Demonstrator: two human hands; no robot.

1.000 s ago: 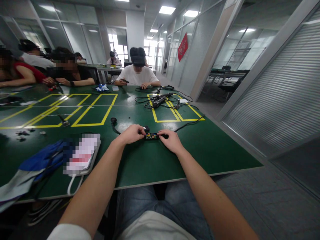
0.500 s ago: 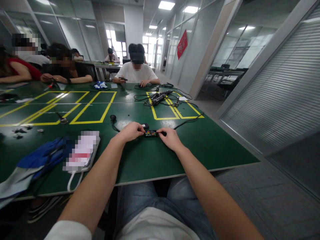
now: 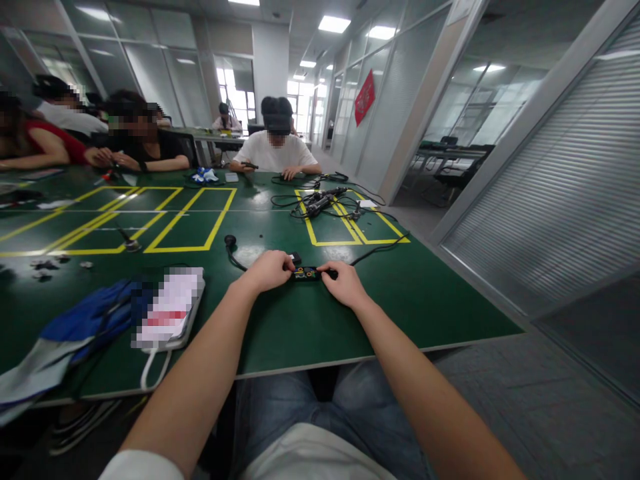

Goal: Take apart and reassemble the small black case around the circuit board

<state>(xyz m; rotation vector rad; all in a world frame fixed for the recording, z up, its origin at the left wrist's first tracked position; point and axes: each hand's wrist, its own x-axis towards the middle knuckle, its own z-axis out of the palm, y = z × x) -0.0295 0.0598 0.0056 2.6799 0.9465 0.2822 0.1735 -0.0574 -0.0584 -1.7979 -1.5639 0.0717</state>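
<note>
Office with glass partition walls and a red diamond-shaped poster on one at the back right. Work surface is a glossy dark green table, marked out with yellow tape rectangles.

Small black oblong case with its top open, coloured electronic parts showing inside, sits between the two hands, near the table's front edge. Left hand: fingers curled in, pinching the case's left end. Right hand: thumb and fingers closed on the right end. Exact fingertip contact is too small to make out.

Small black block with a pale label lies just behind the case, by the left hand. Black cord with a round plug runs in behind the left hand; another black cable runs from the right hand toward the right table edge. Can't tell if either joins the case, hands hide it.

Left of the left forearm: white-edged phone, screen blurred out, white cable attached, blue and grey fabric item beside it. Far side: tangle of black tools and cords over the right-hand tape rectangles, person in a white shirt seated behind.
</note>
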